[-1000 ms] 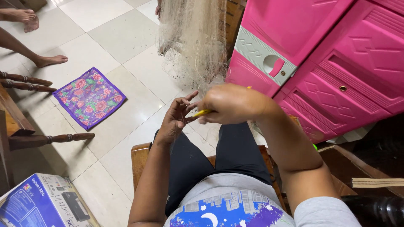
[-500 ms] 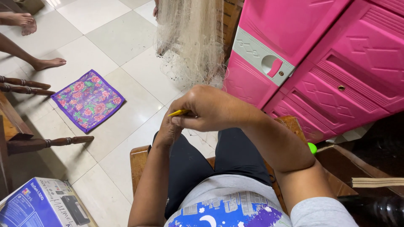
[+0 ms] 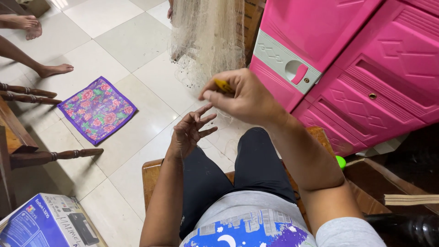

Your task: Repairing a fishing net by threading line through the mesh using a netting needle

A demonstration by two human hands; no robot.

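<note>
Bright even indoor light, soft shadows, glare on floor tiles [image 3: 59,4]

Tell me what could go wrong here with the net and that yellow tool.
The thin line between the left hand and the right hand could snag on the left hand's spread fingers. The yellow tool, pinched only at the right hand's fingertips, might slip. The hanging net trails on the tiled floor and could tangle.

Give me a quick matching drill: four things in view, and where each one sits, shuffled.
Things:
1. yellow tool
2. floral cloth
3. pale net
4. blue printer box

Places:
A. hanging beside the pink cabinet
B. bottom left corner
C. flat on the tiled floor
D. pinched in the right hand

Pairs: 1-D, 2-C, 3-A, 4-B
</note>
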